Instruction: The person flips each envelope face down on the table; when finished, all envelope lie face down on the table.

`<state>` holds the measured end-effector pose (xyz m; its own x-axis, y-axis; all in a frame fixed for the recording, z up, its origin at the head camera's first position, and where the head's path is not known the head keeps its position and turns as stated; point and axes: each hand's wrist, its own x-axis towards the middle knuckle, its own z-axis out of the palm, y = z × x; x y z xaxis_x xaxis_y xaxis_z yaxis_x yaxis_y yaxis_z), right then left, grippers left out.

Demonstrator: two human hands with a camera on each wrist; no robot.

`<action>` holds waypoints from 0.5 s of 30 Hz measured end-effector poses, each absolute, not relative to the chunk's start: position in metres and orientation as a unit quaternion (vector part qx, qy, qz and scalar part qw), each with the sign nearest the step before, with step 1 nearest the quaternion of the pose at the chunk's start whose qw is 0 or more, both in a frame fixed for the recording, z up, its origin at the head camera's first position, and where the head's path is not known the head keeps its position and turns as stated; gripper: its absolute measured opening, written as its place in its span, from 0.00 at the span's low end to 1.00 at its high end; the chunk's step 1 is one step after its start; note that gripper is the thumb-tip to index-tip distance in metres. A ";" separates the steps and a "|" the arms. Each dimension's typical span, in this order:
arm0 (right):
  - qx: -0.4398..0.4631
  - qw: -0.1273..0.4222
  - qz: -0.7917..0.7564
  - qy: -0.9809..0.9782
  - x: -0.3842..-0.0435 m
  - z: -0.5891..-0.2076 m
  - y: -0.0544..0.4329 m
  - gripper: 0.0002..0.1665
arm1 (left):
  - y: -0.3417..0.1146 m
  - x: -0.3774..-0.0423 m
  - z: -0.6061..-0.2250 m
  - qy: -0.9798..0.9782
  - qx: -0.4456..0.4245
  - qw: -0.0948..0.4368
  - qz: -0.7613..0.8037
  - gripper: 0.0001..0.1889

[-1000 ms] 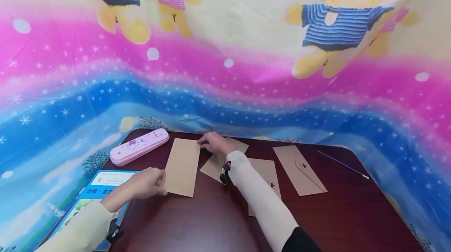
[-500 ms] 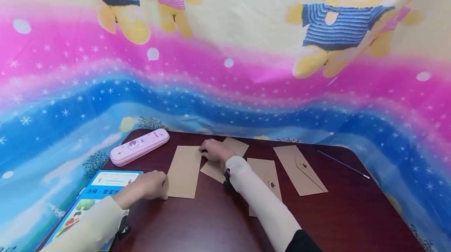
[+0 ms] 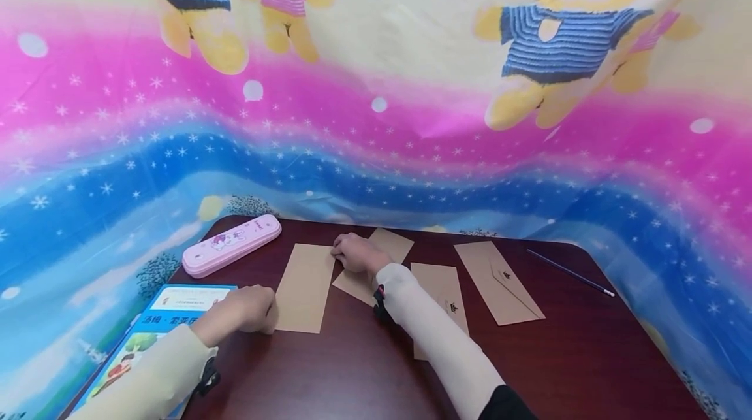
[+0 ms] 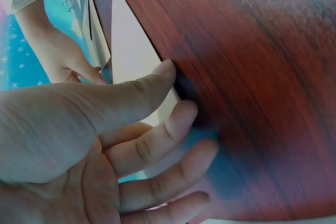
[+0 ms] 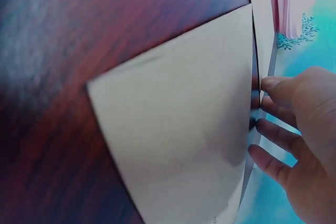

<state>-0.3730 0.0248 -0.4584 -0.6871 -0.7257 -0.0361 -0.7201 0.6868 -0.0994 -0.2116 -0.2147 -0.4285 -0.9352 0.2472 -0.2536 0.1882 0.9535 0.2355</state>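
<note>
a plain brown envelope lies on the table between the two hands, blank face up. its long side runs away from the person, the far end leaning slightly right. the hands sit at opposite corners, across the diagonal, so neither is nearer overall.

the left hand is at the near left corner of the plain brown envelope. its fingers are half curled, and the left wrist view shows thumb and forefinger either side of that corner, tips a little apart; i cannot tell whether they pinch it. the right hand is at the far right corner, thumb and forefinger close together, pinching the edge, the other fingers loosely bent.

just right of the plain brown envelope, a slanted envelope runs under the right hand. further right is a crown-printed envelope, partly covered by the right forearm, then a flapped envelope with a crown too, and well apart, a pencil.

left of the plain brown envelope is a pink pencil case, near its far end; a blue book lies nearer the person. beyond hangs a bear-print cloth.
</note>
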 end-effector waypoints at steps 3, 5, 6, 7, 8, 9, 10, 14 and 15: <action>-0.391 0.046 -0.045 0.918 -0.375 -0.459 0.027 0.21 | -0.215 -0.213 -0.426 0.979 0.113 0.144 0.094 0.12; -0.394 0.051 -0.066 0.915 -0.376 -0.458 0.031 0.21 | -0.214 -0.214 -0.424 0.980 0.113 0.145 0.080 0.12; -0.397 0.053 -0.084 0.913 -0.377 -0.457 0.034 0.21 | -0.213 -0.215 -0.422 0.981 0.112 0.144 0.071 0.13; -0.396 0.053 -0.101 0.911 -0.379 -0.456 0.038 0.21 | -0.211 -0.216 -0.420 0.982 0.110 0.142 0.062 0.15; -0.391 0.059 -0.123 0.910 -0.380 -0.453 0.043 0.22 | -0.209 -0.217 -0.418 0.983 0.106 0.140 0.057 0.15; -0.384 0.061 -0.144 0.910 -0.381 -0.450 0.050 0.22 | -0.207 -0.218 -0.416 0.984 0.105 0.134 0.052 0.16; -0.376 0.061 -0.163 0.910 -0.383 -0.446 0.057 0.22 | -0.204 -0.220 -0.413 0.985 0.106 0.123 0.050 0.18; -0.328 0.062 -0.214 0.918 -0.391 -0.428 0.091 0.21 | -0.190 -0.228 -0.402 0.986 0.125 0.077 0.080 0.30; -0.323 0.061 -0.222 0.918 -0.393 -0.424 0.099 0.20 | -0.186 -0.230 -0.400 0.985 0.135 0.066 0.088 0.33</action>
<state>-0.3934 0.0993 -0.4236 -0.7845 -0.6193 0.0317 -0.5652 0.6930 -0.4475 -0.2299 -0.1858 -0.3999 -0.9548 0.2778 -0.1058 0.2547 0.9481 0.1905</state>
